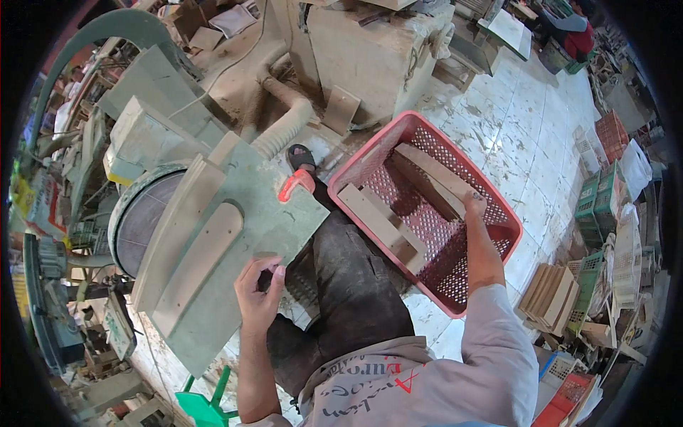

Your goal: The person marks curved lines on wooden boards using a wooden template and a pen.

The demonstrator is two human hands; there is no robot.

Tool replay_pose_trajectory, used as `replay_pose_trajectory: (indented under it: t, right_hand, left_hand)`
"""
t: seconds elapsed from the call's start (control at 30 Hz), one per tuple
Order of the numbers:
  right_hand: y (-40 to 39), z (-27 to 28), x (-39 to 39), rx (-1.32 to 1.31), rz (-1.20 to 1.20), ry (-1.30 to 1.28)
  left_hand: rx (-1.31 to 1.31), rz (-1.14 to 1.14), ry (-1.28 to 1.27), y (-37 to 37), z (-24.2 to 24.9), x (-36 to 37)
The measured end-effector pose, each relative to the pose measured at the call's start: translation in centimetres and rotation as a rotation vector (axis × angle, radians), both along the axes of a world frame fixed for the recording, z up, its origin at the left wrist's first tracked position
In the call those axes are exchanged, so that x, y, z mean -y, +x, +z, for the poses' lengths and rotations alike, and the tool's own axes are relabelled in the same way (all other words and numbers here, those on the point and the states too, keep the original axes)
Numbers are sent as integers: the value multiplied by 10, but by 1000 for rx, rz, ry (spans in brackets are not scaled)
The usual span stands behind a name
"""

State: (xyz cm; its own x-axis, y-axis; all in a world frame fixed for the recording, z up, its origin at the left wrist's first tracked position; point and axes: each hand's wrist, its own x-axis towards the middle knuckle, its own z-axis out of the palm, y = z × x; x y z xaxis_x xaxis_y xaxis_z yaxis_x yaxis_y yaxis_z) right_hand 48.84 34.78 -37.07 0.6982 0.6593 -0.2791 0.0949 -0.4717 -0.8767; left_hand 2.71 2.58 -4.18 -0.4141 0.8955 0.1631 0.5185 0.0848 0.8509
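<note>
My right hand [474, 205] reaches into a red plastic crate [370, 153] and grips the near end of a long flat wooden piece [437, 176]. Other wooden pieces [377, 222] lie along the crate's left side, some with small holes. Over the edge of a greenish worktable [267, 228], my left hand [260, 290] is loosely curled, thumb and forefinger forming a ring with a gap and nothing visible between them. To its left on the table lies a wooden piece with a rounded end [206, 260].
A round sanding disc [153, 220] stands behind a wooden fence [181, 228] on the table. A red clamp [294, 186] sits at the table's corner. Stacked boards [549, 295] and green crates [597, 196] line the right. A person in red [578, 41] sits far back.
</note>
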Motion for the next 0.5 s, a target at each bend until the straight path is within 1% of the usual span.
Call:
replay_pose_trajectory:
  t: [0.1, 0.13, 0.2, 0.23, 0.27, 0.3, 0.37, 0.4, 0.43, 0.47, 0.5]
  right_hand:
    - [21, -38, -8, 158, 71, -10]
    - [25, -41, -9, 176, 75, -5]
    - [33, -41, -12, 107, -2, 29]
    - [39, -51, -18, 37, -74, 62]
    - [57, -54, -19, 129, 40, 128]
    - [67, -71, -17, 211, 169, 197]
    - [71, -64, -11, 598, 223, 34]
    - [73, -78, -17, 251, -8, 241]
    - [86, -93, -19, 420, 15, 118]
    - [57, -47, 5, 468, 133, 247]
    - [39, -25, 18, 468, 124, 151]
  left_hand:
    - [-33, -18, 9, 0, 1, 0]
    - [-46, -38, 23, 0, 1, -1]
    - [-14, -23, 17, 0, -1, -1]
    - [17, -2, 11, -1, -2, 0]
    - [8, 19, 11, 0, -3, -1]
    - [-14, -8, 45, 1, -3, -3]
    - [-48, -22, 65, 2, 1, -2]
    - [-53, -21, 56, 2, 3, -3]
    - [-26, -14, 60, 2, 2, -2]
    - [5, -14, 71, 1, -1, -2]
    - [-18, 38, 76, 0, 1, -2]
